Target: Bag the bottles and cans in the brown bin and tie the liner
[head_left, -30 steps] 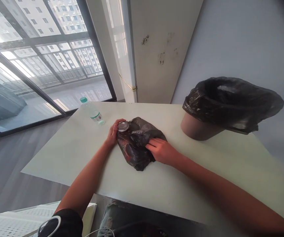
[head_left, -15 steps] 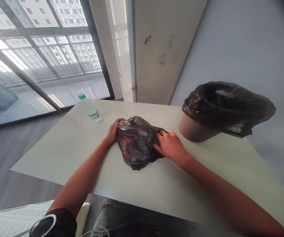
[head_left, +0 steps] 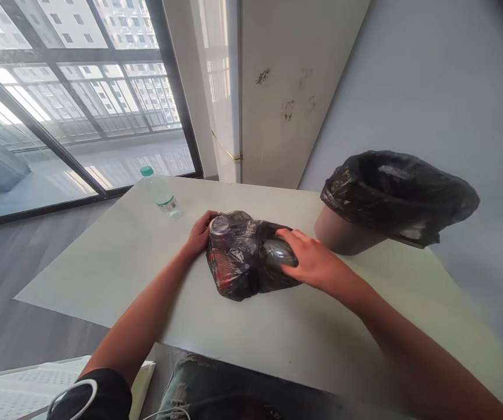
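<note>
A filled black plastic bag (head_left: 238, 256) lies on the pale table (head_left: 102, 262), with something red and a round clear shape showing through its thin film. My left hand (head_left: 199, 233) is wrapped round the bag's left side, its fingertips partly hidden behind the bag. At the right side, my right hand (head_left: 306, 256) has its thumb and fingers curved round a rounded, greyish bulge (head_left: 279, 253) under the film. A clear bottle (head_left: 161, 195) with a green cap stands to the left, beyond my left hand.
At the right back of the table stands a pinkish bin (head_left: 343, 230) lined with a black bag (head_left: 400, 192). Behind the table are a cream cabinet (head_left: 286, 76) and glass doors at the left. A white perforated panel (head_left: 24, 388) sits below the table at the lower left.
My right hand has shifted slightly right and spread wider round the bulge, which now shows clearly. The bag's right part is pulled flatter and wider. My left hand stays at the left side.
</note>
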`<control>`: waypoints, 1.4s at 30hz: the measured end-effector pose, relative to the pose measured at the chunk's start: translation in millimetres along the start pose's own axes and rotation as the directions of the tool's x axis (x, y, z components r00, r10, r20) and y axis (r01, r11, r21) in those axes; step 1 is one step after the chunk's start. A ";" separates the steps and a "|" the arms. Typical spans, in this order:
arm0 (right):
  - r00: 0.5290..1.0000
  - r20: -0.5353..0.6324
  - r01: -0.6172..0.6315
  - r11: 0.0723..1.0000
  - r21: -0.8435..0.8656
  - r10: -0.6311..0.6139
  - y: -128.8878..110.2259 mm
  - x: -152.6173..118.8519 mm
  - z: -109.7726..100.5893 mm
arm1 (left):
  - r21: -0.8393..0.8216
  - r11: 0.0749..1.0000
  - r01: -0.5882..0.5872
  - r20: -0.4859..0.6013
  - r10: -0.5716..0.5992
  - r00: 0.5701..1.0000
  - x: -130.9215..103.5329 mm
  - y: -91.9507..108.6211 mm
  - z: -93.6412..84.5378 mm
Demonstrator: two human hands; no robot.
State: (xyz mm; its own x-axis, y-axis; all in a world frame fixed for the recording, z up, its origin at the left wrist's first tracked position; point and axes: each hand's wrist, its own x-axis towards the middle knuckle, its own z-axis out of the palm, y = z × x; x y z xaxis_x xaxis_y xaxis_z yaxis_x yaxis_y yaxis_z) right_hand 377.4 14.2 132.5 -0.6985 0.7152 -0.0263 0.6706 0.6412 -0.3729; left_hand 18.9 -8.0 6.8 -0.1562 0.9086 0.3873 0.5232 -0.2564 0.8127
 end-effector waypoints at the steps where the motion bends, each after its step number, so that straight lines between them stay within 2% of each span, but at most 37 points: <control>1: 0.999 -0.053 0.008 0.999 0.045 -0.005 -0.4 -2.7 -7.4 | 0.001 1.000 -0.002 0.002 0.002 1.000 0.1 0.8 -0.1; 4: 0.982 -0.185 0.044 0.993 0.110 -0.022 1.8 -10.1 -26.4 | -0.011 1.000 -0.005 0.016 0.005 1.000 -0.1 3.5 -0.1; 7: 0.961 -0.269 0.098 0.989 0.112 -0.065 6.6 -14.6 -37.4 | -0.009 1.000 -0.001 0.016 0.001 1.000 -0.5 6.9 -0.1; 11: 0.942 -0.314 0.182 0.969 0.168 -0.122 9.1 -15.1 -41.0 | 0.030 1.000 -0.010 0.013 0.009 1.000 -0.7 10.2 -0.1; 14: 0.922 -0.368 0.206 0.956 0.207 -0.119 5.8 -15.3 -41.4 | 0.034 0.999 -0.007 0.009 0.007 1.000 -0.7 10.6 0.2; 17: 0.893 -0.441 0.213 0.951 0.226 -0.095 1.3 -17.2 -42.7 | 0.044 0.999 -0.027 -0.082 0.031 0.996 -1.1 15.6 -1.9; 20: 0.862 -0.503 0.214 0.944 0.249 -0.063 -1.7 -19.1 -44.1 | 0.116 0.986 -0.120 -0.263 0.147 0.953 -3.2 33.7 -7.1; 22: 0.847 -0.529 0.221 0.939 0.264 -0.050 -3.1 -19.8 -44.2 | 0.177 0.959 -0.219 -0.358 0.270 0.894 -6.3 54.1 -8.5; 24: 0.841 -0.536 0.243 0.934 0.262 -0.068 -4.8 -20.6 -43.3 | 0.172 0.927 -0.333 -0.394 0.375 0.839 -11.4 79.3 -4.4; 25: 0.841 -0.532 0.264 0.931 0.253 -0.094 -6.1 -21.5 -42.5 | 0.128 0.912 -0.390 -0.378 0.408 0.831 -14.6 92.6 0.1; 26: 0.843 -0.521 0.293 0.925 0.242 -0.131 -7.9 -22.8 -41.5 | 0.060 0.898 -0.436 -0.330 0.430 0.841 -18.3 105.7 6.2; 29: 0.842 -0.476 0.399 0.887 0.232 -0.253 -15.7 -29.7 -38.1 | -0.107 0.865 -0.490 -0.031 0.490 0.871 -29.9 137.3 29.4; 31: 0.832 -0.463 0.451 0.859 0.243 -0.306 -21.6 -35.4 -36.6 | -0.082 0.870 -0.487 0.125 0.494 0.861 -36.5 148.1 44.2; 32: 0.828 -0.454 0.471 0.847 0.246 -0.328 -24.3 -37.9 -36.4 | -0.047 0.872 -0.487 0.170 0.487 0.857 -39.2 150.3 50.1; 36: 0.818 -0.438 0.518 0.807 0.284 -0.372 -29.0 -41.9 -39.1 | 0.054 0.874 -0.482 0.192 0.465 0.864 -45.4 148.3 60.9; 40: 0.814 -0.508 0.531 0.717 0.452 -0.282 -22.3 -40.9 -40.6 | 0.041 0.889 -0.456 0.189 0.442 0.877 -45.8 146.9 57.0; 42: 0.796 -0.565 0.543 0.670 0.507 -0.218 -16.4 -41.5 -38.8 | 0.046 0.898 -0.438 0.180 0.423 0.888 -45.2 145.8 54.3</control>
State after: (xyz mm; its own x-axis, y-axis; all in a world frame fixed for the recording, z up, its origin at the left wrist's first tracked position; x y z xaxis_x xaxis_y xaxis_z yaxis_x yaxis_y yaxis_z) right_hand 405.1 -15.2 175.7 -0.5610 0.5866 0.5841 -0.0566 0.6767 -0.7340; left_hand 147.8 -68.6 84.1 0.2339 0.7576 0.6094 0.5770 -0.6126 0.5401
